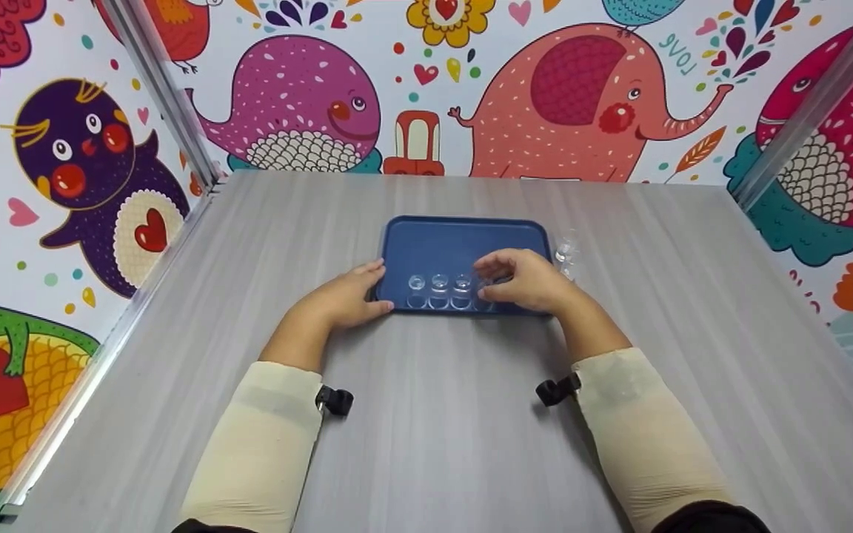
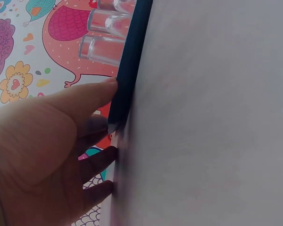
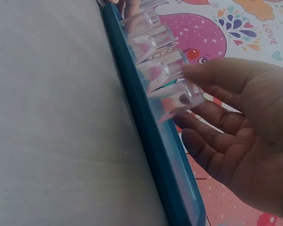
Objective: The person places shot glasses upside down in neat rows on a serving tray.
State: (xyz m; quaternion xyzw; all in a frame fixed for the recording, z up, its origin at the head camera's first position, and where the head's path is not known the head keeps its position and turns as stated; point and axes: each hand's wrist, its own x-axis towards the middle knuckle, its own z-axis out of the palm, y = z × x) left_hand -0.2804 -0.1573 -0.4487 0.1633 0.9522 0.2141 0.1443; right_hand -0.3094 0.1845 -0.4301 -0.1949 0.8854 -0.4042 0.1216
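A blue tray (image 1: 463, 244) lies on the table, with several small clear glasses (image 1: 439, 283) standing in a row along its near edge. My left hand (image 1: 345, 297) touches the tray's left side, its fingertips at the left rim and the thumb by the near left corner. At the right end of the row, my right hand (image 1: 526, 281) is around the last glass (image 3: 179, 100), thumb and fingers spread apart. In the right wrist view the thumb tip overlaps the neighbouring glass (image 3: 162, 70), while the other fingers are loosely bent behind the last one.
More clear glasses (image 1: 566, 252) stand on the grey table (image 1: 426, 422) just right of the tray, partly behind my right hand. A printed cartoon wall (image 1: 426, 89) rises at the back and sides, with metal posts (image 1: 804, 111) at the corners.
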